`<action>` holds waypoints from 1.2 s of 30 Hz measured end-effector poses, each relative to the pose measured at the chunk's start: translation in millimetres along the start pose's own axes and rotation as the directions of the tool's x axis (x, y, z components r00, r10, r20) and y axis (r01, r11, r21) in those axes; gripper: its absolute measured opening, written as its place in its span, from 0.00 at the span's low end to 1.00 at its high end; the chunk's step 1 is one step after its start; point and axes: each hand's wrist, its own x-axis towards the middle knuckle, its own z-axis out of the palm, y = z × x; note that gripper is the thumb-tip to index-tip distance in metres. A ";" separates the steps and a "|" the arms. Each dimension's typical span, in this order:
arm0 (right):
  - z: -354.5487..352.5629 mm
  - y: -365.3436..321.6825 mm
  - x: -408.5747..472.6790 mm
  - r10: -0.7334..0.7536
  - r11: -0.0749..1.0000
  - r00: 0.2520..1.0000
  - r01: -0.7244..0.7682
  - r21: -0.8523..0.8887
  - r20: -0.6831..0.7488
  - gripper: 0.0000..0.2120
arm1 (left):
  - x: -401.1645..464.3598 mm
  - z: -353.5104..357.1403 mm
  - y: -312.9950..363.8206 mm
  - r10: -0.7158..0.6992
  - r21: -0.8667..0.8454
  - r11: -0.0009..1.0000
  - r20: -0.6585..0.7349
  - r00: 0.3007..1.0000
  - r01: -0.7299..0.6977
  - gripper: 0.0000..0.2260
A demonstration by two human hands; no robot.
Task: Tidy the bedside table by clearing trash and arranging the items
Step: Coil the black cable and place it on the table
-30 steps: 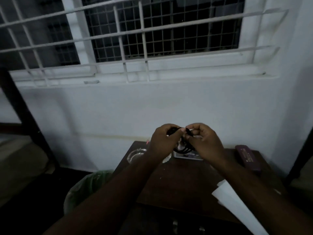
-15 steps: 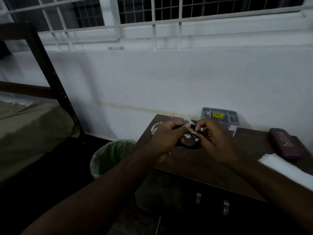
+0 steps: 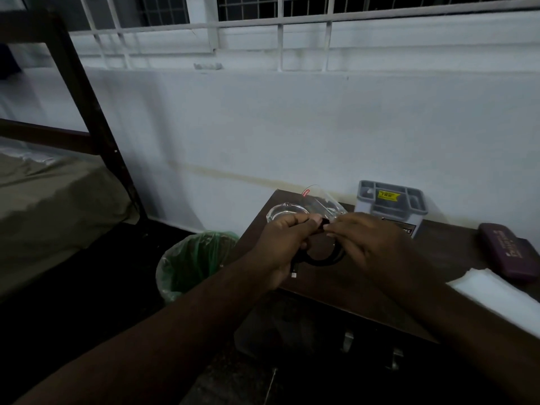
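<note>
Both my hands hold a coiled black cable (image 3: pixel 323 260) just above the dark wooden bedside table (image 3: pixel 344 290). My left hand (image 3: pixel 282 244) pinches the coil at its top and a small plug end dangles below its fingers. My right hand (image 3: pixel 371 247) grips the same coil from the right. Behind the hands sit a clear glass ashtray (image 3: pixel 285 213) and a clear plastic wrapper (image 3: pixel 325 201) with a red tag.
A grey plastic box (image 3: pixel 391 204) with a yellow label stands at the table's back by the wall. A purple case (image 3: pixel 510 251) and white paper (image 3: pixel 493 296) lie at the right. A green-lined bin (image 3: pixel 195 263) stands left of the table, a bed (image 3: pixel 49 197) further left.
The view has tilted down and to the left, from the window to the table. My hands have lowered the cable to just above the table and kept hold of the coil.
</note>
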 end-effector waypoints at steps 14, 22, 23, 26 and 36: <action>5.5 29.6 1.2 0.351 0.893 0.927 -0.291 0.343 -0.128 0.09 | -7.9 -6.6 8.1 -0.037 0.021 0.999 0.036 0.999 0.036 0.08; 23.3 -0.4 1.1 0.534 -0.042 0.590 -0.697 0.716 0.606 0.13 | -8.5 0.5 -0.2 0.011 -0.116 0.993 -0.029 1.000 -0.015 0.07; 22.0 -2.9 1.5 0.491 -0.195 0.575 -0.660 0.725 0.655 0.15 | -9.4 1.0 -1.4 0.029 -0.112 0.993 -0.047 0.998 -0.034 0.08; 20.9 -6.9 2.1 0.440 -0.141 0.623 -0.664 0.735 0.647 0.13 | -11.0 3.5 -3.3 0.040 -0.125 0.991 -0.081 0.996 -0.050 0.11; 21.5 -7.6 3.8 0.523 -0.240 0.560 -0.627 0.741 0.643 0.14 | -10.0 0.4 -3.5 0.163 0.047 0.985 0.025 0.986 -0.164 0.09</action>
